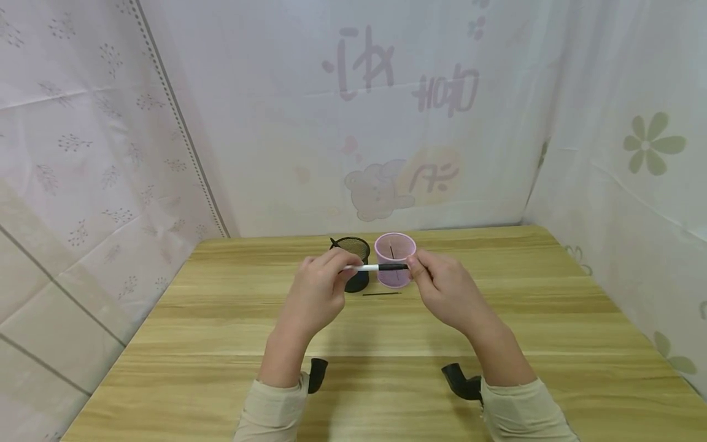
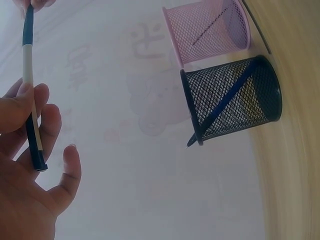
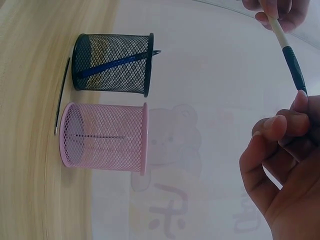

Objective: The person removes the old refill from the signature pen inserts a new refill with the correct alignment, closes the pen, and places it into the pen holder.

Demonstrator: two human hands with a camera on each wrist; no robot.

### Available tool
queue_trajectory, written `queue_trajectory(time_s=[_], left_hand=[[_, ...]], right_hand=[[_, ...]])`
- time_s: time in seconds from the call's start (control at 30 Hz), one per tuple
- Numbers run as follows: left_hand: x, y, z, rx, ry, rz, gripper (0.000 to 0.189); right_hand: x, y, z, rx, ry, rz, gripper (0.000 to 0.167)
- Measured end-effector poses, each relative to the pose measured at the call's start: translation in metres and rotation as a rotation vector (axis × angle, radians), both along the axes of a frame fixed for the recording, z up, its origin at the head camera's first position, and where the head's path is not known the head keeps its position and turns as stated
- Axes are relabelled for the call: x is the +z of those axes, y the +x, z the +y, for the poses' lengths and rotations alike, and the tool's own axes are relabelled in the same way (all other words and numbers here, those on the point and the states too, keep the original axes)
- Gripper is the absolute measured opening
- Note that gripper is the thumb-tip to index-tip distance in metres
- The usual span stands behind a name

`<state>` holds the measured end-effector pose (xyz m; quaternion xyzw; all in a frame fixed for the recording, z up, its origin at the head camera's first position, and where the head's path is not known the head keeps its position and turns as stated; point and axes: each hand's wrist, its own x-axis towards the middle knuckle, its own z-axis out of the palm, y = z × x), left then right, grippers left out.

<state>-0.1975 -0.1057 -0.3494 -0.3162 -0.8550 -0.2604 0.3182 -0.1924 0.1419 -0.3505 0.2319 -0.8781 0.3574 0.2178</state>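
Note:
A white pen with a black grip [image 1: 391,267] is held level between both hands, above the table. My left hand [image 1: 319,288] pinches its white barrel between thumb and fingers, and the pen's dark end shows below them in the left wrist view. At the black tip end, my right hand [image 1: 450,291] pinches with thumb and fingers, which hide the tip. Behind the hands stand a black mesh pen holder [image 2: 235,100] with a dark blue pen [image 3: 117,64] leaning inside, and a pink mesh pen holder [image 3: 105,137] with a thin dark stick [image 3: 100,136] in it.
A thin dark refill-like rod [image 1: 382,294] lies on the wooden table [image 1: 386,331] in front of the holders. Black devices [image 1: 461,383] are at both wrists. Printed curtains [image 1: 265,153] hang behind the table and along its sides.

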Motion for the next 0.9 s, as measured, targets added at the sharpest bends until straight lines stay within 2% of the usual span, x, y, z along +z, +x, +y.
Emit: queue_trajectory(time_s=[0.13,0.27,0.4,0.6,0.7,0.9], left_hand=[[-0.0001,0.0008,-0.0004,0.001,-0.001,-0.004,0.015],[0.0003,0.0005,-0.0014,0.008,0.007,0.003,0.015],[0.0012,0.0004,-0.0035,0.024,0.017,-0.013,0.014],[0.0027,0.0009,-0.0049,0.035,0.014,-0.031,0.014],[0.0032,0.0017,-0.0044,0.03,0.016,-0.029,0.014],[0.0029,0.0023,-0.0031,0.02,0.019,-0.014,0.012]], right_hand=[[0.0,0.0003,0.0003,-0.012,0.01,-0.036,0.031],[-0.0017,-0.0014,0.0022,-0.005,0.014,-0.015,0.028],[-0.0037,-0.0023,0.0042,0.046,0.012,0.078,0.012],[-0.0054,-0.0028,0.0029,0.084,0.014,0.24,0.015],[-0.0059,-0.0032,0.0013,0.07,0.019,0.278,0.013],[-0.0076,-0.0034,-0.0007,0.04,0.023,0.291,0.006]])
